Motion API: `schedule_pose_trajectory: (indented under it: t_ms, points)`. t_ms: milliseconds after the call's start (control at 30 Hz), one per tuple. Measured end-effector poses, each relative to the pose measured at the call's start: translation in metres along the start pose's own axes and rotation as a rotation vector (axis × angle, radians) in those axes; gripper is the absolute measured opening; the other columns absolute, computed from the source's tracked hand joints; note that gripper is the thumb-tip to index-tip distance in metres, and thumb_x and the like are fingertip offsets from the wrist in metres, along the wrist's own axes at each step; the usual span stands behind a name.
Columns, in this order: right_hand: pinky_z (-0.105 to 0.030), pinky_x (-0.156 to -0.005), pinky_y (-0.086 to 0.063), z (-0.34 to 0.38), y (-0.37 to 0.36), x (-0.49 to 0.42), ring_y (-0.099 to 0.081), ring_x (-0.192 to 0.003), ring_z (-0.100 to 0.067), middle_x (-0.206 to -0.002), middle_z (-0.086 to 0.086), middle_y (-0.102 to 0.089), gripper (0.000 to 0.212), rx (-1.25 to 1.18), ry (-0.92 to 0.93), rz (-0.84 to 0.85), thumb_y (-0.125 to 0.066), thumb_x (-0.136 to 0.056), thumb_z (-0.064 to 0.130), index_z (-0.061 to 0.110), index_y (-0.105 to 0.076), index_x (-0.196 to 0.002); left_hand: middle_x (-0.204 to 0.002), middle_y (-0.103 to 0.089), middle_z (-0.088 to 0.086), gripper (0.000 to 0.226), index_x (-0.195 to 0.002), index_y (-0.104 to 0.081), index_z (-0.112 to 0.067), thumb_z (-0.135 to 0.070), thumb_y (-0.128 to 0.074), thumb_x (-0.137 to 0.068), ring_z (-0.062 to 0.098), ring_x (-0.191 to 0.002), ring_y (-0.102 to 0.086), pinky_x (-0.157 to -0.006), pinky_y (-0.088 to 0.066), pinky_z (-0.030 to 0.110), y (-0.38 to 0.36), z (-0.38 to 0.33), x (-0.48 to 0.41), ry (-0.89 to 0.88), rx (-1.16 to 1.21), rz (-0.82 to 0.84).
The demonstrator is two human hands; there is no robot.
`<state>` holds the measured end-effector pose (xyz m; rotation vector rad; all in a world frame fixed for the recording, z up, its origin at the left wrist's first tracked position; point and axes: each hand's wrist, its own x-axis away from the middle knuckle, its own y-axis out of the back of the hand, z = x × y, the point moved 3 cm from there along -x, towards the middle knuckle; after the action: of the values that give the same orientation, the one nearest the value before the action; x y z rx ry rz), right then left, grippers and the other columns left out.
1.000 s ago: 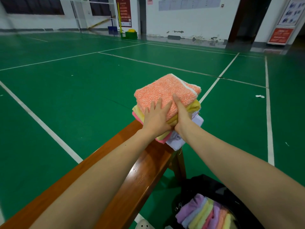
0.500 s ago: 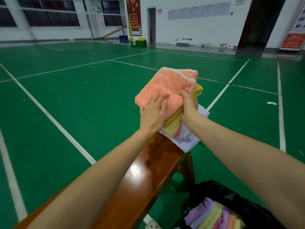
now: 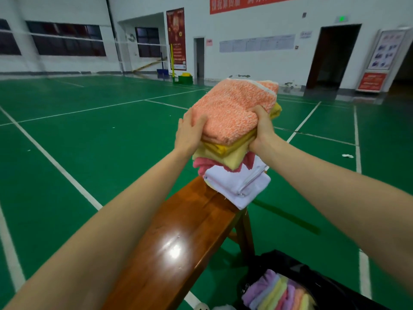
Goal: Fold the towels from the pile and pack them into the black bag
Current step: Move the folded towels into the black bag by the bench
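Note:
A stack of folded towels is at the far end of the wooden bench (image 3: 178,231). On top lies an orange towel (image 3: 230,108), with yellow towels (image 3: 232,153), a pink one (image 3: 201,164) and a white one (image 3: 239,184) beneath. My left hand (image 3: 188,133) grips the stack's left side and my right hand (image 3: 262,128) grips its right side, with the upper towels tilted up off the white one. The black bag (image 3: 290,265) sits on the floor at the lower right, holding several folded pastel towels (image 3: 277,294) standing on edge.
The bench runs from the lower left to the centre, with its legs (image 3: 243,233) next to the bag. Green court floor with white lines lies all around. A small white scrap (image 3: 347,155) lies on the floor at the right. White walls and doorways stand far behind.
Both hands moved from resting on top of the stack to gripping its sides. The orange and yellow towels have been raised and tilted off the bench end.

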<state>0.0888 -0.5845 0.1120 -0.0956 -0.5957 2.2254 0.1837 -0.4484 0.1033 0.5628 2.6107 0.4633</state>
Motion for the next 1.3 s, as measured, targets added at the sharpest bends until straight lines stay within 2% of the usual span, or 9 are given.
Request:
schedule_pose_trajectory:
  t_ms: [100, 200, 400, 500, 667, 833, 933, 1067, 1300]
  points:
    - [-0.043, -0.086, -0.051, 0.015, 0.007, 0.009, -0.063, -0.098, -0.029, -0.110, -0.008, -0.068, 0.071, -0.011, 0.017, -0.003, -0.068, -0.048, 0.034, 0.017, -0.060, -0.117, -0.151, -0.030, 0.009, 0.067, -0.148, -0.019, -0.015, -0.045, -0.045, -0.094, 0.026, -0.136, -0.032, -0.109, -0.026, 0.037, 0.003, -0.007, 0.006, 0.057, 0.118, -0.021]
    - [-0.034, -0.078, -0.052, 0.029, 0.023, 0.022, -0.062, -0.096, -0.026, -0.111, -0.007, -0.067, 0.042, -0.021, 0.032, -0.022, -0.065, -0.069, 0.031, 0.016, -0.060, -0.108, -0.154, -0.023, 0.009, 0.075, -0.150, -0.014, -0.013, -0.045, -0.049, -0.092, 0.025, -0.140, -0.027, -0.112, -0.022, 0.038, -0.006, -0.017, 0.012, 0.073, 0.176, 0.014]
    - [-0.030, -0.066, -0.048, 0.055, 0.092, 0.051, -0.059, -0.082, -0.023, -0.094, -0.007, -0.064, 0.023, -0.035, 0.061, -0.094, -0.057, -0.083, 0.029, 0.016, -0.058, -0.102, -0.155, -0.019, 0.012, 0.092, -0.149, -0.019, -0.028, -0.047, -0.045, -0.063, 0.026, -0.144, -0.016, -0.116, -0.016, 0.050, -0.063, -0.066, 0.031, -0.105, 0.042, 0.149]
    - [-0.034, -0.067, -0.048, 0.064, 0.143, 0.066, -0.060, -0.086, -0.025, -0.097, -0.007, -0.064, 0.025, -0.045, 0.064, -0.203, -0.058, -0.083, 0.029, 0.016, -0.060, -0.104, -0.155, -0.014, 0.017, 0.080, -0.148, -0.023, -0.027, -0.032, -0.045, -0.072, 0.030, -0.145, -0.009, -0.117, -0.011, 0.047, -0.113, -0.093, 0.046, -0.220, -0.073, 0.274]
    - [-0.035, -0.068, -0.047, 0.067, 0.236, 0.090, -0.058, -0.086, -0.023, -0.094, -0.006, -0.062, 0.017, -0.045, 0.083, -0.361, -0.055, -0.085, 0.027, 0.017, -0.058, -0.099, -0.138, -0.049, 0.013, 0.054, -0.139, -0.044, -0.019, -0.008, -0.044, -0.086, 0.031, -0.123, -0.047, -0.100, -0.034, 0.029, -0.213, -0.113, 0.083, -0.399, -0.109, 0.508]
    - [-0.038, -0.073, -0.047, 0.035, 0.340, 0.107, -0.057, -0.091, -0.023, -0.099, -0.005, -0.061, 0.009, -0.052, 0.051, -0.477, -0.052, -0.088, 0.025, 0.022, -0.055, -0.096, -0.145, -0.043, 0.005, 0.055, -0.142, -0.040, -0.018, -0.003, -0.042, -0.089, 0.024, -0.131, -0.041, -0.107, -0.029, 0.027, -0.305, -0.094, 0.144, -0.379, -0.035, 0.727]
    - [-0.036, -0.070, -0.046, -0.005, 0.404, 0.115, -0.057, -0.091, -0.021, -0.099, -0.004, -0.061, 0.014, -0.018, 0.015, -0.558, -0.053, -0.086, 0.023, 0.022, -0.055, -0.100, -0.147, -0.040, 0.003, 0.051, -0.142, -0.039, -0.018, -0.007, -0.042, -0.092, 0.021, -0.135, -0.036, -0.108, -0.026, 0.025, -0.357, -0.059, 0.186, -0.341, -0.047, 0.858]
    - [-0.040, -0.077, -0.049, -0.076, 0.485, 0.118, -0.059, -0.102, -0.027, -0.115, -0.011, -0.063, 0.058, -0.014, -0.064, -0.677, -0.065, -0.064, 0.027, 0.020, -0.055, -0.121, -0.149, -0.037, 0.000, 0.042, -0.142, -0.039, -0.018, -0.025, -0.038, -0.101, 0.017, -0.138, -0.032, -0.110, -0.021, 0.023, -0.420, 0.006, 0.240, -0.216, -0.020, 1.021]
    - [-0.044, -0.078, -0.049, -0.192, 0.574, 0.113, -0.057, -0.105, -0.034, -0.118, -0.014, -0.060, 0.068, -0.029, -0.256, -0.818, -0.071, -0.063, 0.027, 0.023, -0.049, -0.128, -0.151, -0.034, -0.003, 0.043, -0.143, -0.037, -0.025, -0.035, -0.032, -0.102, 0.017, -0.138, -0.032, -0.110, -0.024, 0.026, -0.503, 0.116, 0.308, 0.074, -0.031, 1.171]
